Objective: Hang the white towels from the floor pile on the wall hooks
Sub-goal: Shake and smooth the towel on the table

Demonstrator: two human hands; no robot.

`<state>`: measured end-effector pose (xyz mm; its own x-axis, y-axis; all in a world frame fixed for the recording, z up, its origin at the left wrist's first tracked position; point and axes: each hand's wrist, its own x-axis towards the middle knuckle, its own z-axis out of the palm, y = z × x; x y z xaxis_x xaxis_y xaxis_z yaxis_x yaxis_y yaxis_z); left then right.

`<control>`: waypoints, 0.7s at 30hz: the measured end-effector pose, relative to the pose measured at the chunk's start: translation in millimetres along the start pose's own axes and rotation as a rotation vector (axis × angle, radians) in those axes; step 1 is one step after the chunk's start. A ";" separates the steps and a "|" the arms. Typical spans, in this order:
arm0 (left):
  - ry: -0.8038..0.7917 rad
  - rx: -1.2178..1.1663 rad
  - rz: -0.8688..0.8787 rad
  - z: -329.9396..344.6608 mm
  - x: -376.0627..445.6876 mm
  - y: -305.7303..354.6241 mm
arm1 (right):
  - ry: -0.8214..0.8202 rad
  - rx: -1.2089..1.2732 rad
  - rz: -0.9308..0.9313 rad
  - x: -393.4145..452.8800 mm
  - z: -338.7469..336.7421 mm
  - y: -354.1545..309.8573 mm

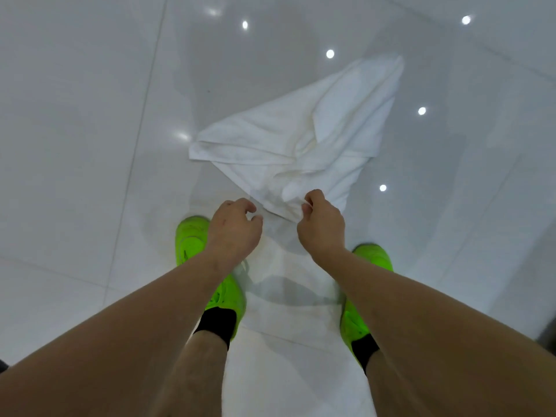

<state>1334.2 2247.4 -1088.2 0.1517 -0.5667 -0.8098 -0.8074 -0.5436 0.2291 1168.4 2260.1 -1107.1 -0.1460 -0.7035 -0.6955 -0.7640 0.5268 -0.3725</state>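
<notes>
A crumpled white towel (301,136) lies on the glossy white tiled floor (90,115), its near end lifted into a point. My right hand (320,225) pinches that near corner between thumb and fingers. My left hand (233,228) hovers just left of the corner with its fingers loosely curled, holding nothing. No wall hooks are in view.
My two feet in bright green shoes (192,239) stand on the floor below my hands, one on each side. Ceiling lights reflect as bright spots in the tiles. Grout lines run across the floor at the left.
</notes>
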 end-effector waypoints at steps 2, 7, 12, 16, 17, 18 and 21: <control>-0.024 0.023 0.028 -22.3 -14.5 22.3 | 0.028 0.037 0.016 -10.8 -32.1 -10.0; 0.001 0.027 0.088 -96.8 -78.0 89.7 | 0.123 0.104 -0.042 -48.3 -131.9 -47.3; 0.078 0.010 0.187 -191.8 -180.1 154.9 | 0.148 0.138 -0.150 -112.3 -244.8 -106.5; 0.149 0.025 0.230 -267.9 -271.8 199.7 | 0.191 0.220 -0.212 -181.7 -338.0 -156.8; 0.160 0.028 0.238 -286.0 -294.7 211.1 | 0.202 0.242 -0.233 -199.8 -360.7 -168.5; 0.171 0.025 0.248 -303.9 -318.8 223.6 | 0.210 0.262 -0.254 -218.6 -384.2 -180.0; 0.216 -0.037 0.299 -356.3 -390.6 264.9 | 0.209 0.301 -0.332 -270.0 -454.9 -213.7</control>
<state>1264.2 2104.1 -518.8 0.0323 -0.8196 -0.5720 -0.8139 -0.3537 0.4609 1085.2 2120.4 -560.2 -0.0721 -0.9212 -0.3824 -0.5796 0.3507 -0.7356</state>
